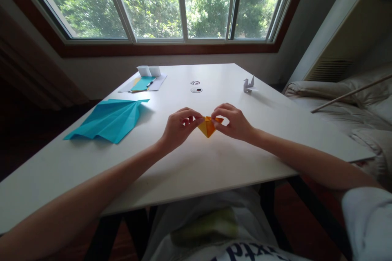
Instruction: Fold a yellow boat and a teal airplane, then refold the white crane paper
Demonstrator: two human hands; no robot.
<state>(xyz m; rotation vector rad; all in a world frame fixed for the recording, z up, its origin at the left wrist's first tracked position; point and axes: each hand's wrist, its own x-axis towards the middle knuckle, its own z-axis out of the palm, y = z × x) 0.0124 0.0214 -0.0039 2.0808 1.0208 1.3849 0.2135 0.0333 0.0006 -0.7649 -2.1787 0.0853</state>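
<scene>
A small piece of folded orange paper point(208, 128) is held just above the white table point(190, 163), its point facing down toward me. My left hand point(181, 125) pinches its upper left corner between thumb and finger. On the other side, my right hand point(232, 121) pinches the upper right part, and a bit of the paper shows past the fingers. The fingertips cover parts of the top edge. To the left lies a sheet of creased blue paper point(107, 119), partly raised off the tabletop.
A folded white paper bird point(248, 85) stands at the back right. Two round pieces point(196, 89) lie at the back middle. Stacked papers point(143, 83), a pen point(150, 83) and two white boxes point(148, 71) sit at the back left. A sofa point(337, 94) is on the right.
</scene>
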